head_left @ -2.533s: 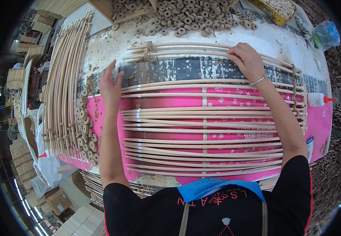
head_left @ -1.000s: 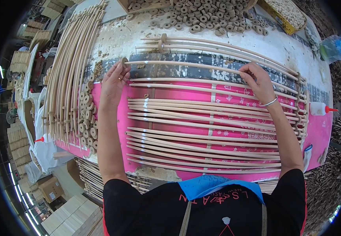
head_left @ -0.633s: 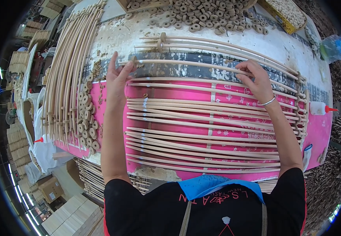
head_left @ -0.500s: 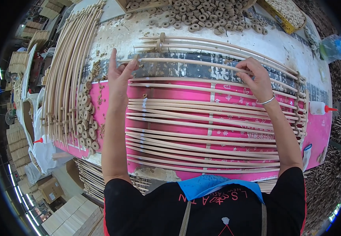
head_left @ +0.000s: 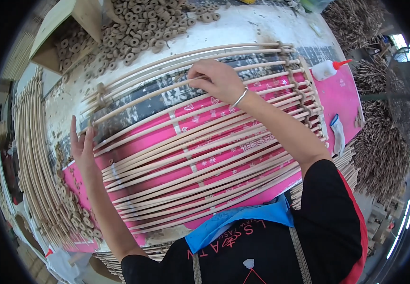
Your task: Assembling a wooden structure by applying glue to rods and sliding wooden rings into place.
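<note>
Rod (head_left: pixel 139 99), pinched in your right hand (head_left: pixel 217 79), now has its left end threaded through the ring (head_left: pixel 91 124) beside your spread left hand (head_left: pixel 85 152).

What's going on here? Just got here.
A person is working with bare hands on wooden rods and rings at a table. The right hand holds a long pale rod partway along, and the left hand has its thumb by the ring near that rod's left end, forefinger extended. More rods lie across the pink sheet, with a heap of loose rings beyond, by the open wooden box.
</note>
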